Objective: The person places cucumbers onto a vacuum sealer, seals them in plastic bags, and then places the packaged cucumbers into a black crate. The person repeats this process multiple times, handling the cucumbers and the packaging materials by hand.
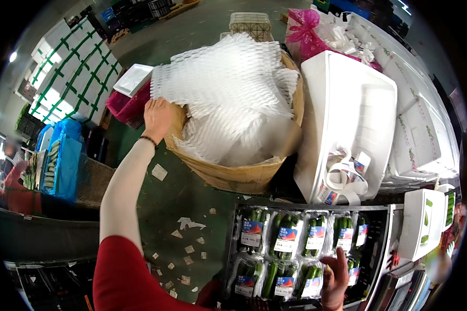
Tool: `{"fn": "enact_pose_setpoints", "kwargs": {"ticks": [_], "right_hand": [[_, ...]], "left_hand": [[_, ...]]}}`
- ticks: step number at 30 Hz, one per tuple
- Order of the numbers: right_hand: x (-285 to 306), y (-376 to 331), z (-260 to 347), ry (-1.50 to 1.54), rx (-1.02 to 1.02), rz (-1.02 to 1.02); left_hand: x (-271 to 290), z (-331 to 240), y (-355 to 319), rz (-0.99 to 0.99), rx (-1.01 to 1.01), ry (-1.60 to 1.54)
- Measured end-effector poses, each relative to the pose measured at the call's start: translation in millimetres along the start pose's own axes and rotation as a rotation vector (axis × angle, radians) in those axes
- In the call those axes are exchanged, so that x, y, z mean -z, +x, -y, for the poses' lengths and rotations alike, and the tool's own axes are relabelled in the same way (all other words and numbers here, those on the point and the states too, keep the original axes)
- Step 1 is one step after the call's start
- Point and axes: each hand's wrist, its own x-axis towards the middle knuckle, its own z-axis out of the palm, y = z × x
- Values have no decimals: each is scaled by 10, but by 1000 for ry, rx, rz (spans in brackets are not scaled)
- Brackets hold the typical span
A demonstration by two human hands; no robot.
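Note:
My left hand (pixel 158 119) reaches forward to the left edge of a white foam net sheet (pixel 218 67), its fingers closed on that edge. The sheet lies on a heap of similar foam netting inside a large brown carton (pixel 233 176). Low on the right, my right hand (pixel 336 280) hovers over a black crate (pixel 383 249), index finger raised and fingers apart. I see nothing clearly held in it. Rows of clear-wrapped cucumber packs (pixel 285 233) with blue and red labels fill the crate, white foam netting between them.
A white foam box (pixel 316 119) with label rolls (pixel 342 181) stands beside the carton. Further right is a smaller white box (pixel 417 223) holding green vegetables. Stacked white boxes (pixel 72 72) rise at far left, near a blue-lined crate (pixel 65 160). Paper scraps (pixel 189 224) litter the green floor.

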Motion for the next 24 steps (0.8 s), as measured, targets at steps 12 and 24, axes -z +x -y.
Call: {"fn": "enact_pose_setpoints", "kwargs": {"ticks": [12, 24], "right_hand": [[-584, 1160, -142, 824, -108, 136], [805, -69, -1483, 624, -411, -472]], "left_hand": [[3143, -2455, -1947, 20, -427, -607], [3682, -3213, -3052, 339, -326, -794]]}}
